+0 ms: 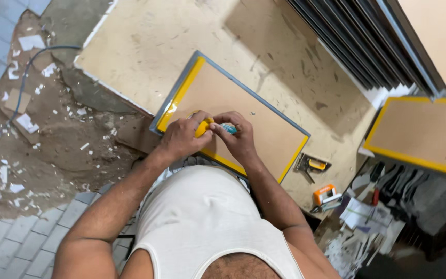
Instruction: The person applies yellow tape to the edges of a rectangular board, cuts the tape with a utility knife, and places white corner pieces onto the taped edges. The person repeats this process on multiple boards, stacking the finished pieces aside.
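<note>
A brown backing board (233, 108) in a grey frame edged with yellow tape lies face down on a beige work board (156, 36). Both hands meet at its near edge. My left hand (181, 138) grips a yellow tape roll (203, 127). My right hand (239, 135) pinches a small teal-tipped item (228, 128) against the roll; what it is cannot be told.
A second yellow-taped frame (424, 134) lies at the right. A stack of dark frames (357, 41) leans at the top right. A stapler-like tool (313, 165) and an orange box (324, 194) rest near the board's edge. Paper scraps and a cable (24, 77) litter the floor at left.
</note>
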Available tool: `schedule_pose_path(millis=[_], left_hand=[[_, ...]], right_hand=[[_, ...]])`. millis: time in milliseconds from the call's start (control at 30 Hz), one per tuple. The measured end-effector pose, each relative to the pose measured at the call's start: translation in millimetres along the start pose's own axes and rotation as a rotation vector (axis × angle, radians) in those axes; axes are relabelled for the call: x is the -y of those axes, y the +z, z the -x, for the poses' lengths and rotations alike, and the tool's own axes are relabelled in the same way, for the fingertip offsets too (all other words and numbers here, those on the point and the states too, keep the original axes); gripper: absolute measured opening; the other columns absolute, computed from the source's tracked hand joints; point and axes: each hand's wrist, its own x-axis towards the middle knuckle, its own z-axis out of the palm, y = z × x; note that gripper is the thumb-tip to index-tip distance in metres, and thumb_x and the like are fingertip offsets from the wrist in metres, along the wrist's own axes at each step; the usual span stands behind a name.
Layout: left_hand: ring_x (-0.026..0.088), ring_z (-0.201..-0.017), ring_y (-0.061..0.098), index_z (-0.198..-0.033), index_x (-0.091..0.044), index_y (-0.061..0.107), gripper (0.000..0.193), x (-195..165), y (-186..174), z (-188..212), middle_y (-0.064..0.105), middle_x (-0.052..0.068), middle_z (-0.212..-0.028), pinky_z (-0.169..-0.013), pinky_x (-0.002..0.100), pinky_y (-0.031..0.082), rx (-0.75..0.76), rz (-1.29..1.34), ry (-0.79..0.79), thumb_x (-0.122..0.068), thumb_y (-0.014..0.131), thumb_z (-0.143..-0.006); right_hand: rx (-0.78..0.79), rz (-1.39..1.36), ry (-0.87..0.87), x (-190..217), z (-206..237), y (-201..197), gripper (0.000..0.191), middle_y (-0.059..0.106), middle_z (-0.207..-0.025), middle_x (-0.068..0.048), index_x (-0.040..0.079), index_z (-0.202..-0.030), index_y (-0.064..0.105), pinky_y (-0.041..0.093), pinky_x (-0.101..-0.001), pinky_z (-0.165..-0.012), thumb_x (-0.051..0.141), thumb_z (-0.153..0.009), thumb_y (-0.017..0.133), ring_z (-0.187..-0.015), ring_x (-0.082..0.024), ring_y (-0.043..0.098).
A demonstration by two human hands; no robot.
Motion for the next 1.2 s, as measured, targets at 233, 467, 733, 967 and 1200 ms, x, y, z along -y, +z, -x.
schedule_pose_path(millis=[233, 467, 733, 967, 1200], left_hand=[[0.043, -0.08, 0.07, -0.13, -0.014, 0.056, 0.05, -72, 73, -65, 0.071, 0.021, -0.083, -0.07, 0.054, 0.056, 0.303, -0.146, 0.164, -0.037, 0.072, -0.089], [0.038, -0.09, 0.073, -0.12, -0.016, 0.07, 0.048, -83, 69, -150, 0.076, 0.018, -0.093, -0.079, 0.052, 0.057, 0.675, -0.674, 0.118, -0.051, 0.07, -0.088], [0.031, -0.1, 0.07, -0.121, -0.022, 0.075, 0.044, -58, 91, -227, 0.069, 0.014, -0.117, -0.079, 0.046, 0.058, 0.565, -0.969, 0.04, -0.05, 0.074, -0.088], [0.029, -0.103, 0.072, -0.118, -0.023, 0.078, 0.034, -68, 126, -252, 0.078, 0.006, -0.109, -0.084, 0.046, 0.059, 0.663, -1.026, -0.14, -0.045, 0.073, -0.093], [0.028, -0.103, 0.073, -0.118, -0.024, 0.078, 0.03, -79, 138, -253, 0.078, 0.006, -0.108, -0.084, 0.046, 0.058, 0.653, -1.101, -0.184, -0.04, 0.072, -0.093]], right_hand=[[-0.388, 0.325, -0.066, -58, 46, -73, 0.011, 0.068, -0.087, -0.01, 0.001, -0.089, 0.068, 0.05, -0.0377, -0.079, 0.007, -0.091, 0.077, -0.085, -0.024, 0.065], [-1.025, 0.329, 0.382, -181, 128, -189, 0.009, 0.069, -0.088, -0.009, 0.002, -0.091, 0.07, 0.051, -0.0344, -0.075, 0.009, -0.096, 0.074, -0.081, -0.023, 0.065], [-0.995, 0.55, 0.571, -232, 132, -220, 0.015, 0.07, -0.093, -0.004, 0.011, -0.087, 0.071, 0.043, -0.0434, -0.088, 0.023, -0.09, 0.078, -0.093, -0.027, 0.063], [-0.963, 0.371, 0.701, -243, 116, -246, 0.017, 0.069, -0.094, -0.002, 0.01, -0.091, 0.069, 0.041, -0.0407, -0.089, 0.026, -0.095, 0.075, -0.084, -0.021, 0.063], [-0.94, 0.339, 0.71, -253, 117, -248, 0.018, 0.07, -0.086, -0.003, 0.008, -0.089, 0.07, 0.042, -0.0383, -0.082, 0.023, -0.092, 0.078, -0.074, -0.02, 0.062]])
